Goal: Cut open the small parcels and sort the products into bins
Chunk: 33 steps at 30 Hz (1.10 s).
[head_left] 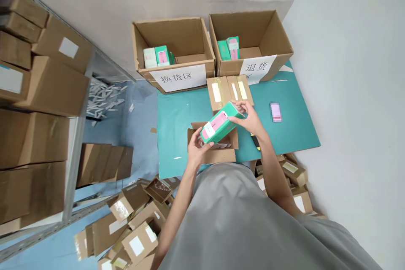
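Both hands hold a green product box [218,124] with a pink picture and a white label, tilted in the air. My left hand [196,150] grips its lower left end. My right hand [249,118] is closed round the upper right end. Beneath the product box, a small cardboard carton [220,157] stands with its flaps open on the green table [177,114]. Some pale material shows inside the carton, too covered to make out. A yellow and black cutter [255,141] lies beside my right forearm, partly hidden.
Two large cardboard boxes with Chinese signs, a left one [145,75] and a right one [228,68], hold several product boxes. Closed cartons [230,89] sit before them. A phone [276,112] lies right. Shelves with cartons [53,84] stand left; cartons [139,240] cover the floor.
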{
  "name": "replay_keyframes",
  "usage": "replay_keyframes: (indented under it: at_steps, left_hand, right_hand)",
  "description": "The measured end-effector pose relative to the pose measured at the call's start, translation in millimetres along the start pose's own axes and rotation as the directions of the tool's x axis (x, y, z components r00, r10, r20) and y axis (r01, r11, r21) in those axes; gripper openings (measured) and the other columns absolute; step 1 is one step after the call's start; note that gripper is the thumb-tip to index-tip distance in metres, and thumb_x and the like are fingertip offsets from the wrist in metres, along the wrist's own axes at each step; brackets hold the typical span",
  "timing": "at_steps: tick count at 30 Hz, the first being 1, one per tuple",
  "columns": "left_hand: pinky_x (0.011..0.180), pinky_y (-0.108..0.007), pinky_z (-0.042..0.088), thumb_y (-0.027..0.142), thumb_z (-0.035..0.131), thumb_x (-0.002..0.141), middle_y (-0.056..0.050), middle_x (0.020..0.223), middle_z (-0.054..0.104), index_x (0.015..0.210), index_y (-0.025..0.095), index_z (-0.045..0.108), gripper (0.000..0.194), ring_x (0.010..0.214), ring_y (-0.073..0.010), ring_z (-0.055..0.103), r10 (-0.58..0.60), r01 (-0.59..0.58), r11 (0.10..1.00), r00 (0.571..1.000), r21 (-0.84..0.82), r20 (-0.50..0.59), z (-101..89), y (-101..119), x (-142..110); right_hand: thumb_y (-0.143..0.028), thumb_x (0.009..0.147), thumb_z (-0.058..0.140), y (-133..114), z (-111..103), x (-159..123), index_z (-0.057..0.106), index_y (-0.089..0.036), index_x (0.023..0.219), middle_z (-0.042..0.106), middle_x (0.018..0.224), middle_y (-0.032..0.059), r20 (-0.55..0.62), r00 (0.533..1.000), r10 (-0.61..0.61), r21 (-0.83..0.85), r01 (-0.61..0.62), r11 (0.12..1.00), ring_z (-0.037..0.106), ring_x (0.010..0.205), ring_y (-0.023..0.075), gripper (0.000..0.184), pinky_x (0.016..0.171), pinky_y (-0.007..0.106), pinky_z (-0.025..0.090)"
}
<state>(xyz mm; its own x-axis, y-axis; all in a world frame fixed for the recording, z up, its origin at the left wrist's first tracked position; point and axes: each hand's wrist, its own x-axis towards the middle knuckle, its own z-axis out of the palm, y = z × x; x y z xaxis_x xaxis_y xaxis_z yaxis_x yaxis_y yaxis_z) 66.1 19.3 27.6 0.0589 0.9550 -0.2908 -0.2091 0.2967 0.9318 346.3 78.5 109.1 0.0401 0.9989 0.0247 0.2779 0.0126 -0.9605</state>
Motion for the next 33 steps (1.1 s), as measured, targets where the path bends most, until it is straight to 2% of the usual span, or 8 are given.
replay_keyframes:
  at_steps: [6, 9, 12, 14, 17, 21, 26, 33]
  left_hand:
    - [0.109, -0.040, 0.065, 0.050, 0.102, 0.078, -0.014, 0.162, 0.052, 0.157, 0.033, 0.059, 0.092, 0.149, -0.0329, 0.061, 0.181, -0.164, 0.982, 0.963, 0.097, -0.198, 29.1, 3, -26]
    - [0.110, -0.039, 0.065, 0.054, 0.100, 0.082, -0.013, 0.164, 0.044, 0.153, 0.033, 0.061, 0.084, 0.153, -0.0331, 0.056, 0.250, -0.214, 0.963, 0.935, 0.162, -0.252, 32.7, 8, -34]
    - [0.113, -0.040, 0.063, 0.057, 0.100, 0.082, -0.013, 0.162, 0.048, 0.148, 0.032, 0.061, 0.081, 0.152, -0.0318, 0.057, 0.252, -0.217, 0.964, 0.933, 0.156, -0.258, 29.6, 16, -36]
    - [0.115, -0.041, 0.062, 0.054, 0.101, 0.081, -0.012, 0.158, 0.057, 0.147, 0.032, 0.060, 0.081, 0.147, -0.0306, 0.062, 0.181, -0.166, 0.983, 0.953, 0.083, -0.243, 25.2, 20, -36]
    - [0.111, -0.043, 0.064, 0.056, 0.097, 0.085, -0.009, 0.150, 0.069, 0.146, 0.033, 0.059, 0.076, 0.137, -0.0298, 0.070, -0.022, 0.005, 0.994, 0.987, -0.108, -0.160, 18.9, 19, -34]
    - [0.116, -0.048, 0.063, 0.065, 0.085, 0.091, -0.012, 0.143, 0.077, 0.139, 0.026, 0.065, 0.065, 0.141, -0.0315, 0.071, -0.250, 0.256, 0.903, 0.966, -0.344, 0.063, 19.4, 13, -32]
    - [0.125, -0.050, 0.058, 0.070, 0.082, 0.089, -0.014, 0.146, 0.077, 0.136, 0.023, 0.067, 0.068, 0.146, -0.0344, 0.070, -0.380, 0.459, 0.759, 0.888, -0.461, 0.259, 31.7, 12, -38]
    - [0.130, -0.059, 0.054, 0.058, 0.074, 0.093, -0.014, 0.148, 0.078, 0.131, 0.021, 0.070, 0.053, 0.156, -0.0371, 0.062, -0.423, 0.492, 0.691, 0.869, -0.530, 0.255, 43.3, 18, -50]
  right_hand:
    - [-0.078, 0.088, 0.087, -9, 29, 39, 0.064, -0.031, 0.112, 0.077, 0.140, 0.0118, -0.019, 0.989, -0.146, 0.149, 0.147, 0.978, 0.070, 0.134, 0.0342, 0.058, 0.121, 0.055, 0.053]
    - [-0.079, 0.092, 0.083, -16, 41, 45, 0.065, -0.031, 0.112, 0.078, 0.135, 0.0108, -0.036, 0.975, -0.221, 0.220, 0.223, 0.950, 0.072, 0.133, 0.0331, 0.055, 0.120, 0.053, 0.054]
    - [-0.083, 0.095, 0.077, -27, 44, 47, 0.067, -0.031, 0.113, 0.079, 0.136, 0.0094, -0.007, 0.972, -0.235, 0.219, 0.231, 0.948, 0.071, 0.137, 0.0326, 0.056, 0.123, 0.053, 0.052]
    - [-0.086, 0.095, 0.073, -34, 42, 48, 0.069, -0.031, 0.117, 0.078, 0.138, 0.0092, 0.027, 0.977, -0.213, 0.188, 0.205, 0.961, 0.070, 0.138, 0.0327, 0.059, 0.125, 0.054, 0.052]
    - [-0.088, 0.096, 0.069, -40, 37, 54, 0.072, -0.031, 0.128, 0.079, 0.136, 0.0104, 0.055, 0.979, -0.198, 0.166, 0.187, 0.968, 0.071, 0.137, 0.0336, 0.065, 0.124, 0.056, 0.053]
    - [-0.084, 0.098, 0.067, -42, 40, 67, 0.073, -0.030, 0.131, 0.080, 0.129, 0.0105, 0.091, 0.972, -0.215, 0.175, 0.197, 0.965, 0.074, 0.131, 0.0332, 0.064, 0.120, 0.055, 0.055]
    - [-0.073, 0.099, 0.069, -36, 61, 78, 0.073, -0.027, 0.113, 0.078, 0.122, 0.0091, 0.127, 0.964, -0.235, 0.193, 0.209, 0.959, 0.072, 0.121, 0.0301, 0.048, 0.110, 0.048, 0.059]
    - [-0.067, 0.097, 0.069, -27, 94, 61, 0.072, -0.026, 0.102, 0.079, 0.112, 0.0069, 0.198, 0.964, -0.177, 0.174, 0.143, 0.974, 0.073, 0.113, 0.0286, 0.041, 0.110, 0.047, 0.058]
